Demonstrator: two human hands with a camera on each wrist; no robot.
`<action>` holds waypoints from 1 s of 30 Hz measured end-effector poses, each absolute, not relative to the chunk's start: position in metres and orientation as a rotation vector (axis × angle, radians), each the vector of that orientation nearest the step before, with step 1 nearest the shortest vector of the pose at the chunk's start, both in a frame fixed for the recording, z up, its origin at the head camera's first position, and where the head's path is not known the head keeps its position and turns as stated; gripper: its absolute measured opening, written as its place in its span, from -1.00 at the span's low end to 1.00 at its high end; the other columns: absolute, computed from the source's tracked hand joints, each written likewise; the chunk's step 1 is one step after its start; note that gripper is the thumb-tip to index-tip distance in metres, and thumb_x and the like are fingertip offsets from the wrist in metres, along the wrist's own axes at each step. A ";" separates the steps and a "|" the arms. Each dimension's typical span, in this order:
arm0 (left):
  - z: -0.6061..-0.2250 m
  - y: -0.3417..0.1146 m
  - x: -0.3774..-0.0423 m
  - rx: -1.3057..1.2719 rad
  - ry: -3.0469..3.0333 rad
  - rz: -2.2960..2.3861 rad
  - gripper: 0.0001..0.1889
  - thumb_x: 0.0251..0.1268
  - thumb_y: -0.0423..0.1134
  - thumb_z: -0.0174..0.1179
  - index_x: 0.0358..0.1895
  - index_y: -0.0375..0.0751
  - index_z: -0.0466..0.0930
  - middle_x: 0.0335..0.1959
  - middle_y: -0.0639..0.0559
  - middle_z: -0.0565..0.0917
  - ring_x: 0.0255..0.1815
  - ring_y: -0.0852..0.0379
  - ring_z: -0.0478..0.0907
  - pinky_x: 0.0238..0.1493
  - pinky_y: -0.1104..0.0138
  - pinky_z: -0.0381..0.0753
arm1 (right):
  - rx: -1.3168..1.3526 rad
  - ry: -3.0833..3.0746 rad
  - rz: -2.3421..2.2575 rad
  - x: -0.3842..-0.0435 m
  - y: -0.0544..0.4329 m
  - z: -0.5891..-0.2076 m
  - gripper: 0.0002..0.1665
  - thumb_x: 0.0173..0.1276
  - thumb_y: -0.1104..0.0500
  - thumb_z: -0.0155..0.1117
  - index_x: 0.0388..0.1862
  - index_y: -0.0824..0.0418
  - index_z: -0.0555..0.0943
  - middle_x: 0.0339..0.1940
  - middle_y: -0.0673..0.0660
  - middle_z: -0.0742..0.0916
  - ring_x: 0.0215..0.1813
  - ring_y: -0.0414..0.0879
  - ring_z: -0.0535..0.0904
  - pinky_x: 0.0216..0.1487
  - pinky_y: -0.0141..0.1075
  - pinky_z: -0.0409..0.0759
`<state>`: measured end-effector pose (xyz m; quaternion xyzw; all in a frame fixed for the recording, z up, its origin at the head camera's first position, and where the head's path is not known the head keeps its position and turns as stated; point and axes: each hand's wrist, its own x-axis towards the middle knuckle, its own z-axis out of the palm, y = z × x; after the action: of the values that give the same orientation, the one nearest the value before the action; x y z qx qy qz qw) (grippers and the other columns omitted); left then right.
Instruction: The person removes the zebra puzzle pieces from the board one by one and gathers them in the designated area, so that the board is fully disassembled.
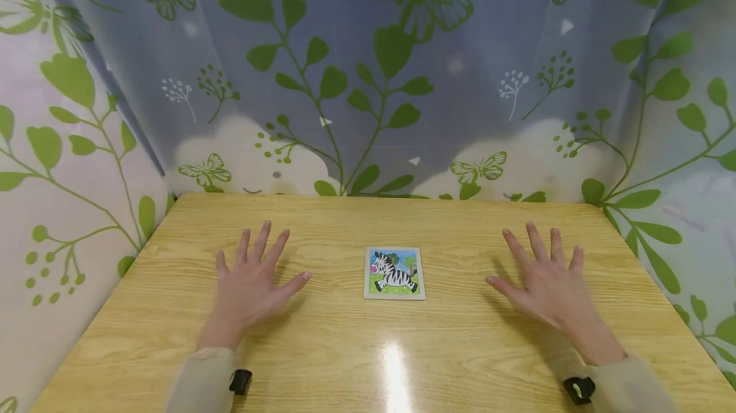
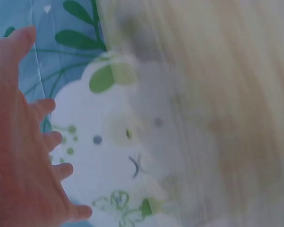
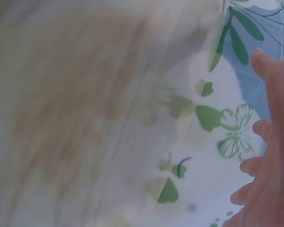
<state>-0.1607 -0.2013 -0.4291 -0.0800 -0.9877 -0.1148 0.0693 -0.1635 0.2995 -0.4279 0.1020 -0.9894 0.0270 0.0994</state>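
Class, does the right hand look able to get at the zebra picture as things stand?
Probably yes: the right hand is empty, its fingers spread, and only bare table shows between it and the zebra picture.

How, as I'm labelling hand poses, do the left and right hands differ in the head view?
The left hand is left of the zebra picture; the right hand is right of it. The left hand's thumb points rightward, the right hand's leftward. Both hold nothing, fingers spread.
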 end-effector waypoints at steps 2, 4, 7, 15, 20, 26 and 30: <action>-0.430 -0.191 -0.165 -0.294 -2.946 -0.430 -0.06 0.32 0.51 0.00 0.66 0.19 0.01 0.72 -0.07 -0.06 0.68 -0.36 -0.12 0.39 -0.54 -0.10 | 0.313 -2.949 0.134 -0.166 0.293 -0.427 0.08 0.36 -0.54 0.06 0.69 -0.07 0.08 0.66 0.41 0.15 0.56 0.65 0.00 0.27 0.69 -0.08; -0.430 -0.179 -0.168 -0.355 -2.928 -0.521 -0.08 0.33 0.47 0.05 0.66 0.20 0.03 0.72 -0.06 -0.03 0.68 -0.34 -0.07 0.40 -0.50 -0.01 | 0.327 -2.974 0.195 -0.170 0.287 -0.426 0.07 0.39 -0.53 0.05 0.70 -0.07 0.06 0.68 0.40 0.11 0.59 0.62 -0.03 0.29 0.67 -0.08; -0.429 -0.161 -0.173 -0.438 -2.908 -0.691 -0.13 0.34 0.41 0.13 0.62 0.18 0.14 0.69 -0.04 0.06 0.65 -0.31 0.07 0.41 -0.45 0.10 | 0.365 -2.997 0.291 -0.176 0.276 -0.426 0.06 0.41 -0.50 0.07 0.69 -0.04 0.07 0.68 0.40 0.11 0.61 0.58 -0.03 0.32 0.63 -0.05; -0.434 -0.117 -0.189 -0.569 -2.949 -1.009 -0.31 0.33 0.26 0.27 0.46 0.11 0.42 0.56 0.01 0.34 0.55 -0.24 0.29 0.48 -0.30 0.19 | 0.526 -2.953 0.646 -0.192 0.249 -0.431 -0.14 0.46 -0.24 0.26 0.56 0.17 0.33 0.58 0.42 0.32 0.54 0.47 0.23 0.38 0.44 0.26; -0.437 -0.099 -0.203 -0.673 -2.953 -1.103 -0.36 0.32 0.20 0.32 0.41 0.07 0.48 0.43 0.03 0.47 0.47 -0.11 0.40 0.46 -0.11 0.37 | 0.661 -2.851 0.763 -0.203 0.232 -0.435 -0.29 0.42 -0.06 0.37 0.42 0.27 0.48 0.42 0.40 0.52 0.39 0.40 0.47 0.33 0.30 0.44; -0.441 -0.086 -0.218 -0.708 -3.028 -1.122 -0.39 0.28 0.14 0.37 0.35 0.04 0.54 0.37 -0.02 0.50 0.44 -0.13 0.39 0.44 -0.13 0.36 | 0.748 -2.804 0.890 -0.214 0.215 -0.443 -0.43 0.39 0.07 0.41 0.28 0.33 0.58 0.21 0.32 0.70 0.19 0.27 0.65 0.19 0.15 0.61; -0.442 -0.081 -0.224 -0.703 -3.082 -1.062 -0.39 0.22 0.13 0.43 0.32 0.08 0.57 0.36 -0.05 0.49 0.40 -0.16 0.38 0.41 -0.18 0.33 | 0.700 -2.844 0.974 -0.220 0.206 -0.445 -0.47 0.42 0.08 0.38 0.27 0.30 0.60 0.20 0.29 0.72 0.19 0.22 0.65 0.18 0.11 0.62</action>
<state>-0.2237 -0.0813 -0.4420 -0.2097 -0.9200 -0.3169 -0.0962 -0.2200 0.2060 -0.4451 0.2268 -0.9210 0.3155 0.0276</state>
